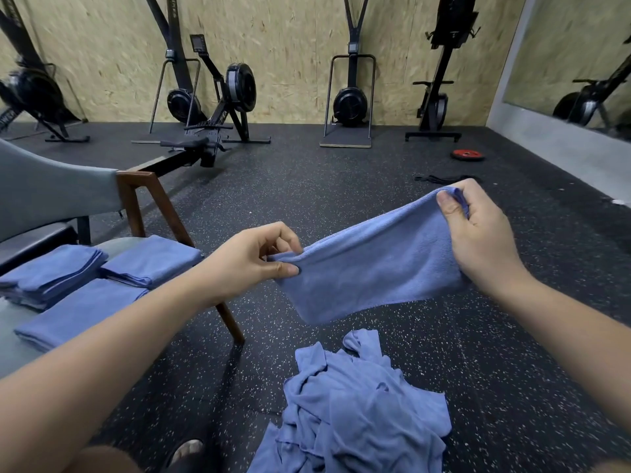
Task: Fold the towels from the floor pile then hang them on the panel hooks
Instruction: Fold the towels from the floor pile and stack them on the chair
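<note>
Floor pile [358, 404] lay crumpled below the hands, nearer the right arm. Held towel [372, 271] was stretched in the air above it, long axis left-low to right-high. Folded towels [68, 302] sat on the chair [51, 189] to the left, so the left hand was nearer. Left hand [252, 257] pinched one end and right hand [478, 230] gripped the other. Rower [211, 131] lettering was too blurred to read.
</note>
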`<act>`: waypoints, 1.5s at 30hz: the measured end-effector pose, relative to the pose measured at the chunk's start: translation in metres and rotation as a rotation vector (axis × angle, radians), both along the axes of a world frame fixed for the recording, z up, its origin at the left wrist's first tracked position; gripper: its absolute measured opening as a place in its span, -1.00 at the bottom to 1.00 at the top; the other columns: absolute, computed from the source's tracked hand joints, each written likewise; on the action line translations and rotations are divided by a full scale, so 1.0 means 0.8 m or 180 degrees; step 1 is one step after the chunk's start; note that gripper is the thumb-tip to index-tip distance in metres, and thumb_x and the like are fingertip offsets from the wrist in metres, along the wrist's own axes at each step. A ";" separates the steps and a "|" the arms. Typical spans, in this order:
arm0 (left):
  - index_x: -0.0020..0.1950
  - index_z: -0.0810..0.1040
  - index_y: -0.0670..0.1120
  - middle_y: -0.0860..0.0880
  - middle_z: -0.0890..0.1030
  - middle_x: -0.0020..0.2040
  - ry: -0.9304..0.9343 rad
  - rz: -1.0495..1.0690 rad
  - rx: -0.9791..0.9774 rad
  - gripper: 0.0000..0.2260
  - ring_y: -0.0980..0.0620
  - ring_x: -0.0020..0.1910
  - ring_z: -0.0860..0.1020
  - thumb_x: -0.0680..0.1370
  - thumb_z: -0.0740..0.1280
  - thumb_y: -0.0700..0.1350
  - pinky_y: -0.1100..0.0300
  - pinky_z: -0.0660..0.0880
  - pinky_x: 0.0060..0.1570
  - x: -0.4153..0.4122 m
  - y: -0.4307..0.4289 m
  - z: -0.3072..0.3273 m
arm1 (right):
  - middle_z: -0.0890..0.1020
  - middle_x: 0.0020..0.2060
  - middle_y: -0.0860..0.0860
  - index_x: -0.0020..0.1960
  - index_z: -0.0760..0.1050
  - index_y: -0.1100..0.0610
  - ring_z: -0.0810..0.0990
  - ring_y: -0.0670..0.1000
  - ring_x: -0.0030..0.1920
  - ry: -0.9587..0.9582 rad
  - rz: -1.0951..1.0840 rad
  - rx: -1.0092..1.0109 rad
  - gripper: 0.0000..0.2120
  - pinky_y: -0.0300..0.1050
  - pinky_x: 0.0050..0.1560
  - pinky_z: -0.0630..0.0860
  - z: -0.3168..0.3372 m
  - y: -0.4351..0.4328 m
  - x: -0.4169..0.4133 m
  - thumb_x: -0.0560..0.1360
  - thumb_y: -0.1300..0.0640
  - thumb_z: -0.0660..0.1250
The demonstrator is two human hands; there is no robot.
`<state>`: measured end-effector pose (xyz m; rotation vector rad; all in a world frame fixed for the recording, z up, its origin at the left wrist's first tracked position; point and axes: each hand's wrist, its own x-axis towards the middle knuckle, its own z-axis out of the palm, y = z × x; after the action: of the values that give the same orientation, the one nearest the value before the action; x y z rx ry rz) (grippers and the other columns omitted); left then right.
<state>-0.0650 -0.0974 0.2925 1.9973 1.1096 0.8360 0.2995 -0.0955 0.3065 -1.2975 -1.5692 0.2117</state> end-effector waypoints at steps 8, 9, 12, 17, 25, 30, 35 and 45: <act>0.02 0.67 0.03 -0.03 0.73 -0.06 0.0306 0.0085 0.0243 -0.89 0.00 -0.08 0.65 0.57 0.56 -0.03 -0.01 0.57 -0.01 0.005 0.000 -0.002 | 0.46 -0.25 -0.01 -0.03 0.40 0.06 0.36 -0.12 -0.23 0.0015 0.0008 0.0001 -0.75 -0.24 -0.20 0.31 -0.001 0.001 0.002 0.75 -0.05 0.24; -0.01 0.66 0.00 -0.02 0.74 -0.02 0.0218 0.0120 0.0302 -0.89 -0.04 -0.02 0.69 0.57 0.56 -0.05 -0.07 0.62 0.04 0.006 -0.002 0.000 | 0.46 -0.25 -0.01 -0.02 0.40 0.07 0.37 -0.12 -0.23 0.0033 -0.0016 -0.0001 -0.75 -0.23 -0.20 0.32 -0.001 0.002 0.003 0.75 -0.06 0.24; 0.01 0.53 -0.19 -0.11 0.75 0.06 -0.0347 0.0021 0.0174 -0.86 -0.10 0.03 0.69 0.63 0.46 -0.19 -0.09 0.61 0.12 0.013 -0.008 0.006 | 0.47 -0.25 -0.05 -0.01 0.42 0.06 0.38 -0.13 -0.23 0.0080 -0.0047 -0.0020 -0.76 -0.19 -0.18 0.33 -0.003 0.003 0.005 0.75 -0.06 0.23; 0.09 0.44 -0.13 -0.12 0.68 0.08 -0.0260 -0.0035 0.0065 -0.83 -0.14 -0.03 0.61 0.66 0.43 -0.25 -0.13 0.57 0.04 0.010 -0.006 0.004 | 0.49 -0.23 0.00 -0.01 0.42 0.06 0.39 -0.08 -0.21 0.0082 -0.0106 -0.0027 -0.75 -0.09 -0.14 0.36 -0.007 0.007 0.008 0.75 -0.07 0.23; 0.11 0.58 0.12 0.21 0.64 -0.06 0.0911 -0.0079 0.0052 -0.73 0.18 -0.13 0.58 0.59 0.51 -0.23 0.20 0.51 -0.06 0.015 -0.008 0.004 | 0.46 -0.28 -0.02 -0.02 0.43 0.05 0.37 -0.12 -0.26 -0.0039 -0.0045 0.0082 -0.77 -0.26 -0.21 0.32 -0.001 0.003 0.003 0.75 -0.04 0.25; 0.04 0.58 0.09 0.29 0.62 -0.15 0.1107 0.0021 0.0153 -0.80 0.22 -0.21 0.53 0.59 0.52 -0.18 0.27 0.45 -0.14 0.014 -0.008 0.007 | 0.50 -0.23 0.10 -0.01 0.45 0.08 0.39 -0.01 -0.24 -0.0034 -0.0003 0.0072 -0.76 -0.25 -0.22 0.32 -0.003 0.003 0.001 0.75 -0.05 0.25; 0.00 0.48 0.02 0.09 0.60 -0.25 0.0912 0.0152 0.0259 -0.77 0.11 -0.28 0.46 0.58 0.52 -0.16 0.10 0.42 -0.17 0.007 -0.001 0.003 | 0.53 -0.18 0.12 0.02 0.45 0.08 0.47 0.12 -0.14 0.0041 -0.0027 0.0012 -0.75 -0.03 -0.15 0.35 -0.007 0.007 0.004 0.75 -0.08 0.23; 0.16 0.64 -0.17 -0.09 0.67 -0.01 -0.1795 0.1146 -0.1101 -0.87 -0.03 -0.04 0.58 0.70 0.30 -0.24 0.02 0.49 0.00 0.026 0.011 -0.013 | 0.45 -0.31 -0.23 -0.03 0.42 0.00 0.38 -0.16 -0.27 0.0288 -0.0120 0.0009 -0.76 -0.25 -0.22 0.32 -0.015 0.010 -0.007 0.75 -0.09 0.22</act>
<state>-0.0443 -0.0883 0.2821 1.1862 1.1830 1.2028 0.2942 -0.0878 0.2943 -1.2967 -1.4669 0.2409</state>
